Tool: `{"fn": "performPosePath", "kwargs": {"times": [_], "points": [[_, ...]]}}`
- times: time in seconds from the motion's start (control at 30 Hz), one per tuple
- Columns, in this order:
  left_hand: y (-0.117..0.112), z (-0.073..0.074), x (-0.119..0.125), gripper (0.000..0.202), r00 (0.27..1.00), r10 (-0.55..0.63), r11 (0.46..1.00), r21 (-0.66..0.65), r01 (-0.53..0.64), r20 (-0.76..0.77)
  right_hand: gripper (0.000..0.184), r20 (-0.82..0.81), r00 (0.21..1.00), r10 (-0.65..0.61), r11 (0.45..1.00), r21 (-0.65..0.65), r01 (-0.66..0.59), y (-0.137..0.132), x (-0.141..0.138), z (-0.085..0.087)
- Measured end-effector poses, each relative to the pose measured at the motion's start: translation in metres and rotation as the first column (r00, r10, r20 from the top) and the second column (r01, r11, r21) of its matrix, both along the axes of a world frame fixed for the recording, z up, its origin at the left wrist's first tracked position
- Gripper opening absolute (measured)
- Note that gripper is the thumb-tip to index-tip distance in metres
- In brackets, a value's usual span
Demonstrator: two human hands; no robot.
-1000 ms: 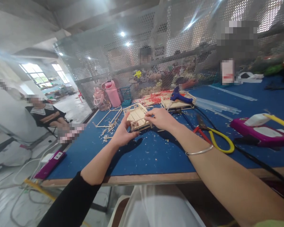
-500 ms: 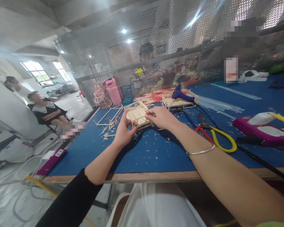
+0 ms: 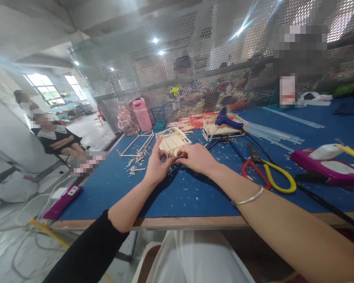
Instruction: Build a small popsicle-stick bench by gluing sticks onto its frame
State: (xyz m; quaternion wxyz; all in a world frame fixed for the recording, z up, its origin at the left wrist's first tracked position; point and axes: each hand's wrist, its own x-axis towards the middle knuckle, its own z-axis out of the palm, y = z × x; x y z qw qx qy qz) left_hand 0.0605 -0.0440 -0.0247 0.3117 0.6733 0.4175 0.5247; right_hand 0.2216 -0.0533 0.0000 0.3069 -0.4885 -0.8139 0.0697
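Note:
A small tray built of pale wooden sticks point(image 3: 172, 144), with a slatted floor and raised stick rails, rests slightly tilted on the blue tabletop. My left hand point(image 3: 157, 167) grips its near left corner, index finger along the side and thumb at the front. At the near edge, my right hand point(image 3: 199, 158) pinches a thin wooden stick point(image 3: 180, 156); its fingertips almost meet my left thumb. Fingers hide part of the stick and the tray's front. Left of the tray lies an open stick frame point(image 3: 137, 145) among chips and offcuts.
Behind, a blue glue gun point(image 3: 228, 121) leans on another stick tray point(image 3: 208, 131), near red-tipped sticks point(image 3: 194, 121). Red-and-yellow-handled pliers point(image 3: 268, 173), clear glue sticks point(image 3: 273, 133) and a purple power strip point(image 3: 327, 165) lie right. Pink bottles point(image 3: 141, 114) stand back left; people sit beyond.
My right hand has come down and toward me, from above the tray's rail to its near edge. The stick in it sits lower, close to my left thumb.

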Motion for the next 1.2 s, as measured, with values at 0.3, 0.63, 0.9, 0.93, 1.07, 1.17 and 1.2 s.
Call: {"fn": "performPosePath", "kwargs": {"times": [0.3,0.63,0.9,0.93,1.07,1.17,1.2], "points": [[0.006,-0.004,-0.005,0.074,0.995,-0.078,0.996,-0.047,0.081,0.056,0.015,-0.052,0.999,0.016,0.999,0.029,-0.015,0.002,-0.006,-0.006],[0.007,-0.002,-0.010,0.079,0.985,-0.152,0.986,-0.064,0.157,0.076,0.017,-0.065,0.998,-0.011,0.998,0.053,0.015,0.002,-0.006,-0.007],[0.007,-0.004,-0.012,0.058,0.998,-0.048,0.999,0.008,0.048,-0.028,0.018,-0.123,0.992,0.026,0.996,0.087,-0.016,0.005,-0.006,-0.013],[0.006,-0.004,-0.012,0.050,0.997,-0.016,0.999,0.032,0.018,-0.070,0.019,-0.132,0.991,0.031,0.996,0.088,-0.019,0.005,-0.006,-0.013],[0.004,-0.001,-0.013,0.024,0.978,0.028,0.996,0.094,-0.008,-0.208,0.021,-0.166,0.986,0.029,0.997,0.074,-0.017,0.005,-0.007,-0.013],[0.003,0.001,-0.013,0.024,0.974,0.015,0.998,0.067,0.000,-0.225,0.021,-0.185,0.983,0.008,0.999,0.035,-0.001,0.006,-0.008,-0.013],[0.003,0.001,-0.013,0.025,0.975,0.010,0.999,0.054,0.002,-0.223,0.021,-0.193,0.981,0.003,1.000,0.017,0.000,0.007,-0.008,-0.014]]}}
